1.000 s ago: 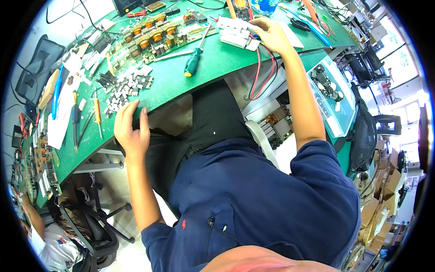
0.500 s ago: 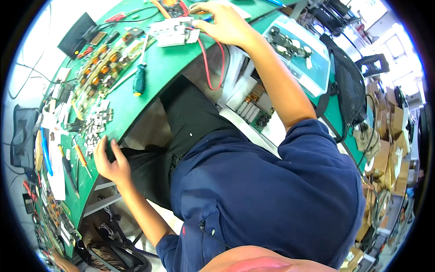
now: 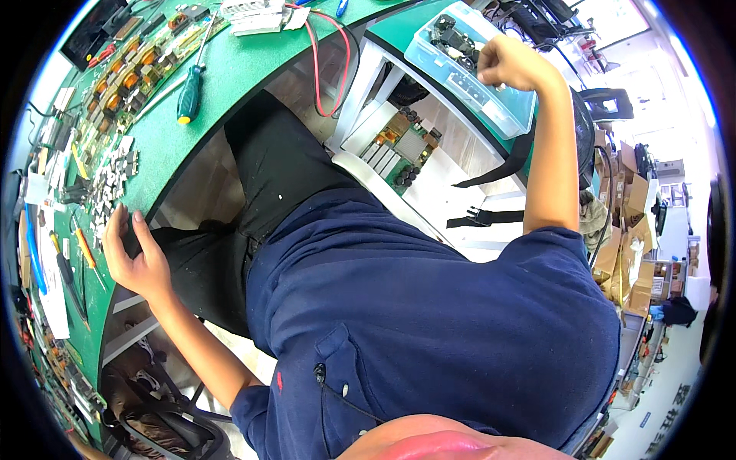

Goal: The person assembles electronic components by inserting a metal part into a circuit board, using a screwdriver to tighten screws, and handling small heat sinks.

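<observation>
My left hand (image 3: 139, 257) rests at the edge of the green table (image 3: 230, 92), thumb and fingers apart, holding nothing. Just beyond its fingertips lies a pile of small grey and white parts (image 3: 115, 172). My right hand (image 3: 517, 65) is over a clear blue plastic box (image 3: 498, 115), its fingers curled together in a pinch. Whatever sits between those fingertips, if anything, is hidden. Black parts (image 3: 452, 38) lie inside the box beside the hand. A green-handled screwdriver (image 3: 191, 96) lies on the table between my two hands.
Circuit boards with orange coils (image 3: 119, 92) line the table's far left. Metallic blocks (image 3: 261, 17) and a red cable (image 3: 317, 77) are at the table's top edge. An open white drawer-like unit below holds a circuit board (image 3: 399, 149). A black strap (image 3: 498, 165) hangs by the box.
My right hand has left the metallic blocks and cables and moved right to the plastic box, its fingers now curled. My left hand stays at the table edge. The whole view has shifted.
</observation>
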### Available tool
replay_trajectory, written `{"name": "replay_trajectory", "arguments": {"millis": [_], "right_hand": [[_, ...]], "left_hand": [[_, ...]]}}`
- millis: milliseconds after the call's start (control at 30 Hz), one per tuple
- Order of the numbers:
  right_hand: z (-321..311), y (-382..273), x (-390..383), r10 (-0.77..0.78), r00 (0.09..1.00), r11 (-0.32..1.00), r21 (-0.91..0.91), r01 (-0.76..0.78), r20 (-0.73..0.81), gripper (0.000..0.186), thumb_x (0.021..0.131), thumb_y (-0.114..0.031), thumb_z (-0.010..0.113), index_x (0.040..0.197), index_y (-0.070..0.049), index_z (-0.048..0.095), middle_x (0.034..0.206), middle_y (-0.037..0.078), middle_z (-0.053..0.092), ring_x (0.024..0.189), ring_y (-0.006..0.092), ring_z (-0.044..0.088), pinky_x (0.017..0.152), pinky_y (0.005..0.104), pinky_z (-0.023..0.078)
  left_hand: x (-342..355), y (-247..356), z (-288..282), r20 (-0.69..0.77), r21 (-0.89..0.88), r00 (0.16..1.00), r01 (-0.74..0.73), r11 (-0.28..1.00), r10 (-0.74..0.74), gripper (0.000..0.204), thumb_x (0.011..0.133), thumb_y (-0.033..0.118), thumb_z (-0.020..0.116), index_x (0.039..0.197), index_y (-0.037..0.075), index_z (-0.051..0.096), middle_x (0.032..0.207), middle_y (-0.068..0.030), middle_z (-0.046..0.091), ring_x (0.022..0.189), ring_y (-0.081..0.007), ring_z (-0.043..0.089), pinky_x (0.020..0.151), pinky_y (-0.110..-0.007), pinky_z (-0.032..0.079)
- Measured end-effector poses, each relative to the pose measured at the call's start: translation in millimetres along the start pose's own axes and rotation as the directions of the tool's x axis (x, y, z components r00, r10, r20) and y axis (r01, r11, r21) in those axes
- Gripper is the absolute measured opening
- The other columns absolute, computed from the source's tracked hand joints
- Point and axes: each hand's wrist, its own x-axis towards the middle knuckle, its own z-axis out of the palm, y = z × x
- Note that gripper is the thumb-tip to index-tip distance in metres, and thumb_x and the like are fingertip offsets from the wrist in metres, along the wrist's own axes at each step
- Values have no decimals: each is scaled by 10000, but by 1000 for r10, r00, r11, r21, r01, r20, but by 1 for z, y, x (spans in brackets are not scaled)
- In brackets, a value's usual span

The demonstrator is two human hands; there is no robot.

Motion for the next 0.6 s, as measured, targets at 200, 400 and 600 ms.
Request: {"name": "replay_trajectory", "arguments": {"millis": [200,400,600], "right_hand": [[15,16,6,70,986,994,71,-82,152,300,722,-159,889,916,29,757,799,74,736,704,145,686,640,290,547],[21,27,13,-107,983,980,182,79,148,248,733,-118,862,881,26,723,764,30,680,715,126,625,694,287,509],[-11,31,-2,-71,997,997,-1,71,-5,222,744,-133,829,893,-11,719,784,83,699,751,195,663,729,357,528]], "left_hand": [[2,2,0,6,-22,1000,9,1000,-9,241,924,26,743,1157,-25,712,1053,-143,738,925,-243,708,841,-339,558],[0,0,-1,11,-13,1000,4,1000,-4,254,917,19,746,1165,-20,710,1062,-142,736,936,-236,703,840,-338,557],[2,3,0,8,-12,1000,8,1000,-8,252,916,11,742,1164,-23,709,1063,-139,733,937,-236,701,842,-338,556]]}}
